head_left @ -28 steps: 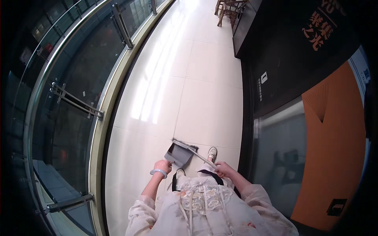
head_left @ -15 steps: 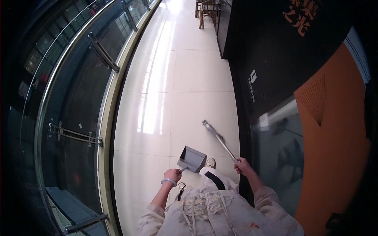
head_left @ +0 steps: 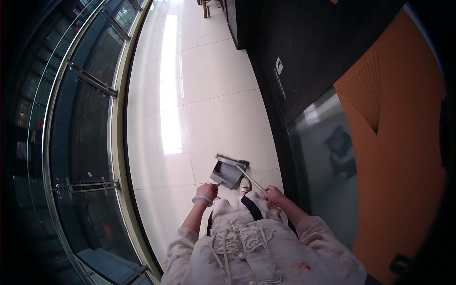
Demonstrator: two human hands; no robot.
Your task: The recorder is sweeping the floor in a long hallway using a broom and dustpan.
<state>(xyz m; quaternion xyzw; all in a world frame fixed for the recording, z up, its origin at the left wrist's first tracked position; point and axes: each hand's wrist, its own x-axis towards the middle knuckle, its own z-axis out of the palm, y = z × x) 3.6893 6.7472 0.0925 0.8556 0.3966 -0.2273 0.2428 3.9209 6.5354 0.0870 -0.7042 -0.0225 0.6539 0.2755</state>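
Observation:
My left hand, with a pale bangle at the wrist, is closed round the handle of a grey dustpan. The pan is low over the tiles just ahead of my feet; whether it touches them I cannot tell. In my right hand I grip the pale stick of a broom. Its grey head with dark bristles lies across the far edge of the dustpan. Whatever may lie inside the pan is too dark to make out.
Glossy white floor tiles stretch ahead. Along the left runs a glass railing with metal fittings. A black wall with an orange panel stands close on my right. My shoe is beside the dustpan. Wooden furniture legs show far ahead.
The broom head has swung from the right of the dustpan to its far edge, turning crosswise. My right hand has come inward, nearer my left. The whole view has shifted and turned slightly.

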